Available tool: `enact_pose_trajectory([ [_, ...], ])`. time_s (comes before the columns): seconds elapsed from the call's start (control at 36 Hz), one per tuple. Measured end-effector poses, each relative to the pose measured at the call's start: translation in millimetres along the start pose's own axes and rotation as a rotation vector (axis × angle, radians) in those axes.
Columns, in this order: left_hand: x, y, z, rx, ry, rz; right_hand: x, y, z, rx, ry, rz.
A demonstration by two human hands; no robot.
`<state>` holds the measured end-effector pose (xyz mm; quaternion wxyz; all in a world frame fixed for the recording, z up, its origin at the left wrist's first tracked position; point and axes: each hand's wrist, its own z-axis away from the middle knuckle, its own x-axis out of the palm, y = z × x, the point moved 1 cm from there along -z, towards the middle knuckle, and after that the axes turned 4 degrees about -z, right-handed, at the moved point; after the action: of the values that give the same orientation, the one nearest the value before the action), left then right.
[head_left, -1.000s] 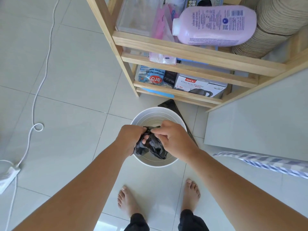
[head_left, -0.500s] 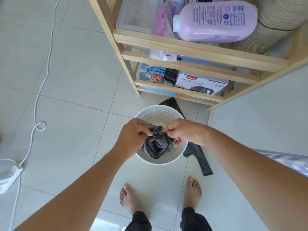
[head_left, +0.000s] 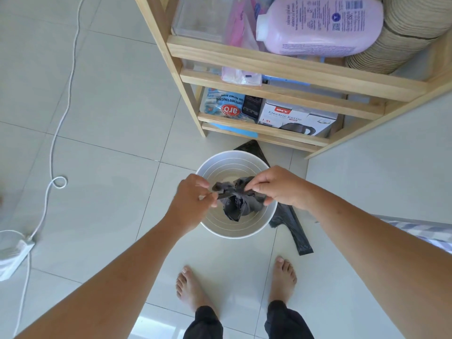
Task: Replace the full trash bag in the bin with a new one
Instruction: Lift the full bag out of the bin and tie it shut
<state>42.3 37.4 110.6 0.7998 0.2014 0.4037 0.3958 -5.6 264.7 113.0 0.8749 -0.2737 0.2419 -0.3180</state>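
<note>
A round white bin [head_left: 234,232] stands on the tiled floor in front of my feet. Above its opening hangs a bunched black trash bag [head_left: 238,204], its top gathered into two ends. My left hand [head_left: 192,199] pinches the bag's left end and my right hand [head_left: 281,185] pinches the right end, the two pulled apart sideways. A second black bag [head_left: 293,228] lies flat on the floor, partly under the bin, showing behind it and to its right.
A wooden shelf unit [head_left: 269,62] stands just beyond the bin, holding a pink bottle [head_left: 322,25], an electric kettle box [head_left: 296,118] and packets. A white cable [head_left: 52,152] runs down the left floor to a power strip [head_left: 12,255]. Striped fabric [head_left: 425,233] shows at the right.
My hands have moved apart, drawing the bag's two top ends out sideways over the bin. The flat bag on the floor has come into view to the right of the bin.
</note>
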Motion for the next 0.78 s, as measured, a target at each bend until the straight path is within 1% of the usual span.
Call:
enact_pose_trajectory([
  [0.08, -18, -28, 0, -0.115, 0.078, -0.056, -18, 14, 2, 0.004, 0.112, 0.233],
  [0.14, -30, -44, 0, -0.184, 0.132, -0.066, -30, 27, 4, 0.009, 0.182, 0.312],
  [0.19, -38, -54, -1, -0.209, 0.173, -0.082, -36, 40, 6, 0.046, 0.208, 0.364],
  [0.25, -40, -52, -2, -0.219, 0.179, -0.042, -38, 51, 6, 0.072, 0.225, 0.403],
  [0.31, -42, -45, -2, -0.259, 0.167, 0.08, -35, 56, 6, 0.07, 0.268, 0.405],
  [0.39, -44, -33, -5, -0.286, 0.133, 0.441, -28, 51, 8, 0.059, 0.315, 0.305],
  [0.44, -45, -18, -6, -0.249, 0.06, 0.667, -23, 40, 10, 0.02, 0.304, 0.231],
  [0.5, -44, 1, -6, -0.185, -0.024, 0.784, -17, 28, 14, -0.012, 0.288, 0.114],
  [0.56, -39, 17, -10, -0.148, -0.055, 0.764, -12, 14, 18, -0.019, 0.274, 0.018],
  [0.61, -33, 27, -13, -0.147, -0.025, 0.727, -7, 0, 23, -0.045, 0.262, -0.05],
  [0.67, -26, 32, -18, -0.113, -0.022, 0.773, -4, -13, 27, -0.088, 0.259, -0.116],
  [0.72, -21, 34, -24, -0.07, -0.043, 0.78, -3, -23, 30, -0.137, 0.264, -0.146],
  [0.78, -17, 34, -29, -0.064, -0.035, 0.702, -4, -31, 32, -0.181, 0.274, -0.154],
])
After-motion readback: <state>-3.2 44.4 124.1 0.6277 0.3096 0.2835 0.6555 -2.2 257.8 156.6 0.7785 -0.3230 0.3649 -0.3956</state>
